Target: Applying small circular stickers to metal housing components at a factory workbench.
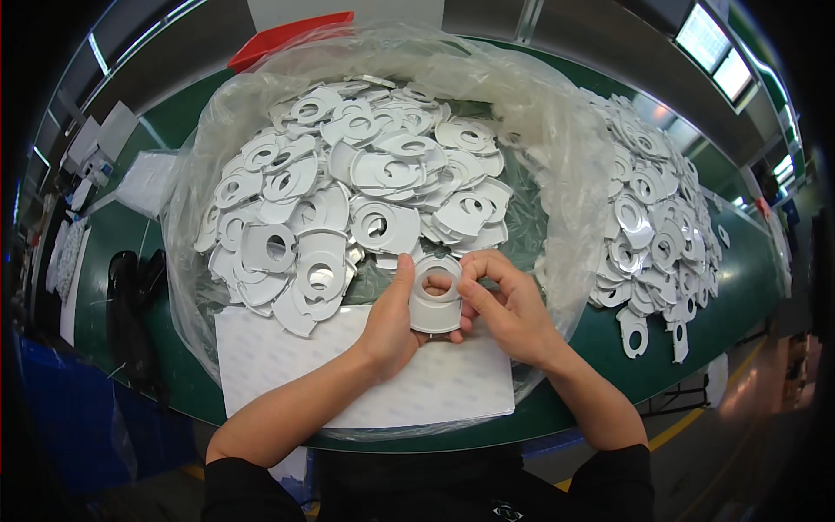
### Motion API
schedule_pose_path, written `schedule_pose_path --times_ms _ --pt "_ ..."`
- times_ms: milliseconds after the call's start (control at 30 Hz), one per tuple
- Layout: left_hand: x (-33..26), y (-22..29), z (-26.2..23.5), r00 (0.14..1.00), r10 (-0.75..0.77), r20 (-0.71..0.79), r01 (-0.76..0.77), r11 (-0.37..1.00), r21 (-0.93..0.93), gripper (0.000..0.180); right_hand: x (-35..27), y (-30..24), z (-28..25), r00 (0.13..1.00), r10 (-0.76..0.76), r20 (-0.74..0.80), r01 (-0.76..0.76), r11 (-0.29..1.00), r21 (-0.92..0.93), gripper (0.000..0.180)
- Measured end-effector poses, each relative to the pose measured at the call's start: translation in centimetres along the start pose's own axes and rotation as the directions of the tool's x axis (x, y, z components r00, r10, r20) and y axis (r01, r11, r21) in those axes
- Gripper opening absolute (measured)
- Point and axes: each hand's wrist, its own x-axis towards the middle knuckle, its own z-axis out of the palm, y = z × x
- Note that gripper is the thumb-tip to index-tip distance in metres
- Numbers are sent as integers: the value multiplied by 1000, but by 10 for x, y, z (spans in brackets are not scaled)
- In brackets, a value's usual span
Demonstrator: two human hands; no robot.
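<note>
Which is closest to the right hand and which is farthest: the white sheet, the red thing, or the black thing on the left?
From the right hand:
1. White sheet, just below and left of it.
2. Black thing, far left on the green table.
3. Red thing, at the top behind the bag.

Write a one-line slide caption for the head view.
Both hands, left hand and right hand, hold one grey ring-shaped plastic part beside a clear bag heaped with them.

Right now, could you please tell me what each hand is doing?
Left hand: closed on the grey ring-shaped part, thumb along its left edge.
Right hand: closed on the same part, fingers pinching its right rim.
</note>
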Motion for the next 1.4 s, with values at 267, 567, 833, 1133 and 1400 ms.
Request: schedule_pose_path --times_ms 267,567,833,1133,1400 --pt "0 0 -1 1000 4 1 -4 1000 -4 65 0 0 1 1000 -6 -12 6 1000 -22 8" --pt "-1 1 1 1000 10 -2 -10 1000 -13 64 -2 3 3 997 -41 -63 29 982 -187 7" --pt "-1 1 0 1000 13 5 -13 1000 -13 65 3 3 -4 792 -603 91 405 408 -818 13" --pt "-1 -2 1 999 27 27 -28 999 46 67 1 -5 0 966 -36 -256 -22 975 -221 19" --pt "-1 -10 -1 993 82 88 -102 963 251 77 1 -3 -3 961 -31 -276 -54 953 -297 14"
